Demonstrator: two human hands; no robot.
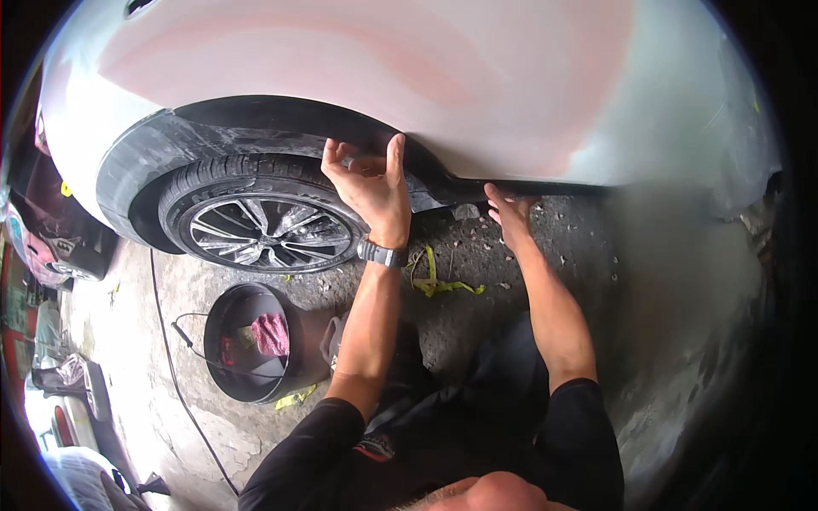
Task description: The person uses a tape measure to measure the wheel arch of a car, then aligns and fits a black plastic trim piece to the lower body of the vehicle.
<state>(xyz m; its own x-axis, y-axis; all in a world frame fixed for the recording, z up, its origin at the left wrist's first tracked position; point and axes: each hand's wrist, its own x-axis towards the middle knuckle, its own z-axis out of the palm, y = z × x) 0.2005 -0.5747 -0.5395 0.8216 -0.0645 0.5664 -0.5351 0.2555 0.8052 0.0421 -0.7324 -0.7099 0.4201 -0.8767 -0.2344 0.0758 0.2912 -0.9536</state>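
My left hand [371, 189], with a grey watch [382, 253] on its wrist, is raised in front of the black wheel-arch trim [281, 112]. Its thumb stands apart from the bent fingers, and no loose object shows between them. Further right, my right hand [512, 216] reaches the lower edge of the car body [528, 94] by the dark sill trim [567, 189]. Thumb and fingers are spread there; some fingertips are partly hidden at the edge. Left of and below my left hand is the wheel [266, 234], whose tyre and spokes carry whitish marks.
A black bucket [218, 341] with a pink cloth [270, 334] stands left of my left forearm. Yellow tape scraps [439, 284] lie on the rough floor. A dark cable [170, 366] runs along the left. Other vehicles [64, 230] stand at the far left.
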